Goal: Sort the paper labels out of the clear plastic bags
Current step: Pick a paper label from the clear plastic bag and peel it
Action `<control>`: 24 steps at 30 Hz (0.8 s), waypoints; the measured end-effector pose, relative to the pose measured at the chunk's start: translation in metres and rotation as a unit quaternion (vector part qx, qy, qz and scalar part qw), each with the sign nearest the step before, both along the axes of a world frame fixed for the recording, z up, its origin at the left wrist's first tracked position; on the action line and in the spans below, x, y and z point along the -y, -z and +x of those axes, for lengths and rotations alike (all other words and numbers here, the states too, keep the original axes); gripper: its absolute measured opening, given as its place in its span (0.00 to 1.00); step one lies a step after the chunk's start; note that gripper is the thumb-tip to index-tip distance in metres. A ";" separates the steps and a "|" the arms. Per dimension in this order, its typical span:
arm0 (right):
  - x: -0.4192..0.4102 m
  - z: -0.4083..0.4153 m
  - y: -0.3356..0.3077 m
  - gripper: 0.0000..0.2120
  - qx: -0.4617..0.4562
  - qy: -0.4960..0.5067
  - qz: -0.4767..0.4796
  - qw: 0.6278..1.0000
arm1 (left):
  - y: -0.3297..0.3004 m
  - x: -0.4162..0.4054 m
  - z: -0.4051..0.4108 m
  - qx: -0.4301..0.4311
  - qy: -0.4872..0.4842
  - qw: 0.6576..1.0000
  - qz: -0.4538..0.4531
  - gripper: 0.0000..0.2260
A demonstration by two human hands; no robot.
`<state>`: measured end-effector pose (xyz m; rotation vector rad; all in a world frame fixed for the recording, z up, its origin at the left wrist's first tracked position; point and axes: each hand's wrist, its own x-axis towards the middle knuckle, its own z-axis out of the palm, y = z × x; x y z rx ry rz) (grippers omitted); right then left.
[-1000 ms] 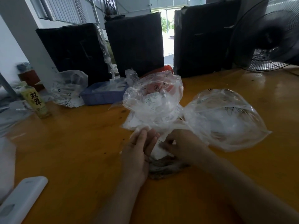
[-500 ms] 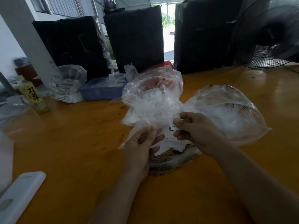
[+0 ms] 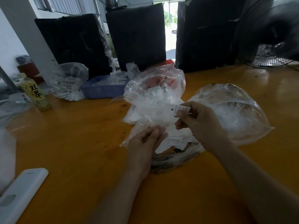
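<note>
My right hand (image 3: pixel 198 122) pinches a small white paper label (image 3: pixel 177 109) printed with an "M", lifted above the pile. My left hand (image 3: pixel 146 141) grips a thin clear plastic bag (image 3: pixel 145 125) just below it. Under both hands lies a heap of white paper labels (image 3: pixel 177 139) on a printed bag (image 3: pixel 174 159). A large clear bag (image 3: pixel 155 89) holding more small bags and labels stands behind them. Another puffed clear bag (image 3: pixel 233 110) lies to the right.
The orange table (image 3: pixel 72 135) carries a blue tray (image 3: pixel 103 89), a clear bag (image 3: pixel 69 81) at back left, a yellow drink bottle (image 3: pixel 34 92) and a white device (image 3: pixel 21 189) near left. Black wrapped bundles (image 3: pixel 137 36) line the back; a fan (image 3: pixel 271 33) stands at right.
My right hand has risen from the heap with a paper label pulled up out of the plastic. My left hand stays low, holding the thin bag.
</note>
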<state>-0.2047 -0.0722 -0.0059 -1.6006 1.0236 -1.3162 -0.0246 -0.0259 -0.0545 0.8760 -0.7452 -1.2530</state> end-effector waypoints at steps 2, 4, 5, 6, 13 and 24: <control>0.001 0.000 0.000 0.03 -0.051 0.009 -0.035 0.998 | 0.001 0.000 0.000 0.008 0.013 1.000 -0.006 0.17; 0.000 0.000 0.000 0.04 -0.094 0.019 -0.074 0.993 | 0.002 -0.001 0.001 0.025 0.018 0.999 -0.008 0.16; 0.000 0.000 0.000 0.06 -0.112 0.024 -0.096 0.989 | 0.003 -0.002 0.001 0.038 0.018 0.999 -0.009 0.15; 0.000 0.000 0.000 0.09 -0.129 0.027 -0.115 0.985 | 0.003 -0.002 0.001 0.053 0.019 0.998 -0.010 0.14; 0.001 0.000 0.004 0.09 -0.205 0.023 -0.144 0.968 | -0.001 -0.005 -0.003 0.084 0.018 0.996 -0.017 0.13; -0.004 -0.001 -0.004 0.10 -0.179 0.049 -0.148 0.971 | 0.001 -0.004 -0.003 0.099 0.006 0.995 -0.011 0.16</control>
